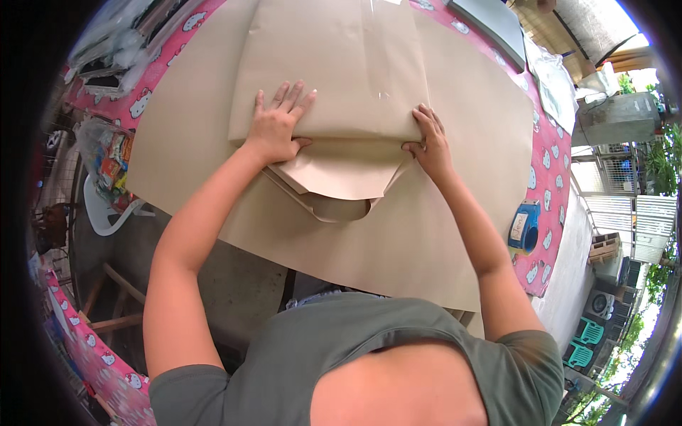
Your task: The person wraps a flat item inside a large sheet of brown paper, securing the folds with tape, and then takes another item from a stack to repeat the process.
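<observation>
A flat parcel (327,78) wrapped in brown paper lies in front of me, with a clear strip of tape (374,50) running down its right side. Its near end has loose brown wrapping paper (348,170) folded into a tapering flap, with a gap at the tip. My left hand (278,126) presses flat on the parcel's near left part, fingers spread and thumb along the crease. At the near right corner, my right hand (431,138) pinches the folded edge, its fingers close together on top and the thumb at the front.
A larger brown paper sheet (476,85) lies beneath the parcel on a pink patterned tablecloth (550,184). A blue tape roll (524,227) stands at the right edge. Plastic-wrapped items (121,57) sit back left, near a bag of colourful packets (110,167). Below is a white chair (99,206).
</observation>
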{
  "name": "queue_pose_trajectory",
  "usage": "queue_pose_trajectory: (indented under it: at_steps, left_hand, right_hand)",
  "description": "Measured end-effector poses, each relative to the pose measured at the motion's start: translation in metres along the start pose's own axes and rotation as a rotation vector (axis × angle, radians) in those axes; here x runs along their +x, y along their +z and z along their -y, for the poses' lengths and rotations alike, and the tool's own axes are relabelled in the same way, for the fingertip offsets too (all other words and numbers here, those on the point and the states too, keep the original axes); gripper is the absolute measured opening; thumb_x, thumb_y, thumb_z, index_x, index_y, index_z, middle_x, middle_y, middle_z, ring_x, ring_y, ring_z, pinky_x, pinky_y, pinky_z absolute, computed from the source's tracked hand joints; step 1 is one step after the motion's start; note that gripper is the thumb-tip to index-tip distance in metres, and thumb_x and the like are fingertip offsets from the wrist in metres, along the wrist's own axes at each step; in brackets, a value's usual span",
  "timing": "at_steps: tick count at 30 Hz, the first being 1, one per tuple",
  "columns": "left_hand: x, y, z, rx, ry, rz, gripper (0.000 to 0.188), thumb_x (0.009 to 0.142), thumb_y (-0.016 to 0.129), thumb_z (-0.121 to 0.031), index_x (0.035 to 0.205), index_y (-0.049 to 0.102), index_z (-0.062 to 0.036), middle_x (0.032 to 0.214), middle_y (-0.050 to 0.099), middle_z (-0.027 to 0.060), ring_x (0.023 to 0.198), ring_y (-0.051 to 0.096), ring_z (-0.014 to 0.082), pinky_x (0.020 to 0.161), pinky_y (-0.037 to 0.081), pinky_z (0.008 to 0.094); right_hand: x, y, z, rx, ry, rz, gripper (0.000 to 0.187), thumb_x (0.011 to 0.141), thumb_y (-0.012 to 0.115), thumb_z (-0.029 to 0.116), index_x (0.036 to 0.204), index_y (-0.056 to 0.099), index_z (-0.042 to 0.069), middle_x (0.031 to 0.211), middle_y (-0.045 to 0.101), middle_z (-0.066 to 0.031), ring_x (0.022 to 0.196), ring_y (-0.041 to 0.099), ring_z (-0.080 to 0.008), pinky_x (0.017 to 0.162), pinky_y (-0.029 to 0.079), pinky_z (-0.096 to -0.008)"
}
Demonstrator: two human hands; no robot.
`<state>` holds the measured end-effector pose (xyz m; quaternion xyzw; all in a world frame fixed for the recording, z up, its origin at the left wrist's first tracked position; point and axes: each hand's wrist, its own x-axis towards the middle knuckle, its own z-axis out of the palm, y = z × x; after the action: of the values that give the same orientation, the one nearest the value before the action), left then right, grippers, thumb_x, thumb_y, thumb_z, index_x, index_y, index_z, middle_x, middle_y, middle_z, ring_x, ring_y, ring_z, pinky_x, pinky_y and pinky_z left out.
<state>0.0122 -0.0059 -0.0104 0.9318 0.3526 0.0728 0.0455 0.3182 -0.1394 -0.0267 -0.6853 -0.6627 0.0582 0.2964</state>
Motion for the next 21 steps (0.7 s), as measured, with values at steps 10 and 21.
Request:
queue_pose_trajectory:
  at_steps: [10, 21]
  left_hand:
    - [0.0, -0.001, 0.002, 0.03, -0.005, -0.048, 0.092, 0.064, 0.073, -0.036, 0.141, 0.024, -0.0219, 0.146, 0.024, 0.008, 0.134, 0.024, 0.0283, 0.104, 0.017, 0.06]
    - [-0.005, -0.016, 0.043, -0.099, 0.063, 0.047, 0.088, 0.066, 0.073, -0.03, 0.14, 0.026, -0.0226, 0.145, 0.027, 0.0052, 0.134, 0.025, 0.0273, 0.105, 0.017, 0.0568]
  right_hand:
    - [-0.088, 0.021, 0.009, -0.052, 0.378, -0.141, 0.095, 0.064, 0.076, 0.035, 0.137, 0.023, 0.006, 0.14, 0.028, -0.0182, 0.13, 0.025, -0.0333, 0.106, 0.019, -0.0468]
    - [0.003, 0.02, 0.027, -0.045, -0.342, -0.104, 0.028, 0.063, 0.067, 0.007, 0.091, 0.064, 0.01, 0.104, 0.064, -0.0129, 0.102, 0.059, -0.0292, 0.086, 0.049, -0.0392]
